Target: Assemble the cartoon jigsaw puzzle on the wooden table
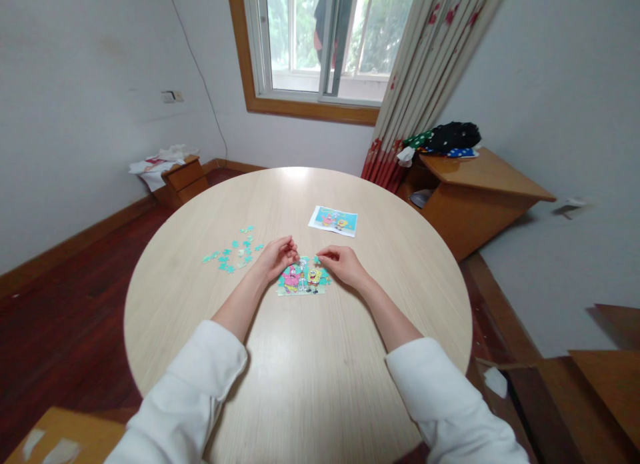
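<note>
A partly assembled jigsaw puzzle (301, 285) lies flat on the round table (300, 357), showing a pink starfish figure and a yellow square figure on teal. My right hand (343, 264) is closed in a pinch at its upper right edge, with a small teal puzzle piece (317, 259) at the fingertips. By the upper left corner, my left hand (281, 257) hovers with loosely curled fingers, slightly apart, and nothing visible in them. Several loose teal pieces (225, 259) are scattered to the left of that hand.
Beyond the puzzle lies a printed reference picture (336, 221) with the same figures. A wooden desk (480, 177) bearing a heap of cloth stands at the right, near the curtain (425, 71). A small wooden cabinet (185, 181) is in the far left corner.
</note>
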The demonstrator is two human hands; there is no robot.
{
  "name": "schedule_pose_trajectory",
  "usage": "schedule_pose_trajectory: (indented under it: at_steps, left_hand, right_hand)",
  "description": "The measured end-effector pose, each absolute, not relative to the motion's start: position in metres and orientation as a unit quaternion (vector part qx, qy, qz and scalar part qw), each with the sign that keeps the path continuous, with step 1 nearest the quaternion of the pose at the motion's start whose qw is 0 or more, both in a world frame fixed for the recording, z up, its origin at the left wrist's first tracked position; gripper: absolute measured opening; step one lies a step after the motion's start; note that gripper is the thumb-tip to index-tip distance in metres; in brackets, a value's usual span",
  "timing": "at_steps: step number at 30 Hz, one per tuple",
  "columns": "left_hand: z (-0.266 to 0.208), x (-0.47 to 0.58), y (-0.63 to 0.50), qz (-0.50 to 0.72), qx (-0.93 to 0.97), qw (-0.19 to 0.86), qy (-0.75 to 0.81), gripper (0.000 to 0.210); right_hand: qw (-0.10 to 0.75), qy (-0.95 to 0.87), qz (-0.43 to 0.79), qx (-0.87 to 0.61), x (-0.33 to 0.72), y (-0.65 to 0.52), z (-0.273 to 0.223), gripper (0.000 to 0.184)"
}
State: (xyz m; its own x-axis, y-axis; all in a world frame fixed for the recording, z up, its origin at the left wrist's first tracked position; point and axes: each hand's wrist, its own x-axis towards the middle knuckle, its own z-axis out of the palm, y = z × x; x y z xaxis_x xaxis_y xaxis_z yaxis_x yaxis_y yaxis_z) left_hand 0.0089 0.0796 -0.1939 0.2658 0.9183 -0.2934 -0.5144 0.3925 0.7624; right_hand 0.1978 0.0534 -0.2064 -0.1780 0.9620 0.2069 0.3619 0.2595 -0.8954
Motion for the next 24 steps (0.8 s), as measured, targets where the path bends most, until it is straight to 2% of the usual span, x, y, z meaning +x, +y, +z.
schedule_pose_trajectory:
  at_steps: [24]
  left_hand:
    - [-0.1985, 0.0095, 0.0814, 0.489, 0.265, 0.754, 0.35, 0.02]
  right_hand:
    - [0.378, -0.706, 0.353, -0.485, 0.1906, 0.0519, -0.2137, 0.014]
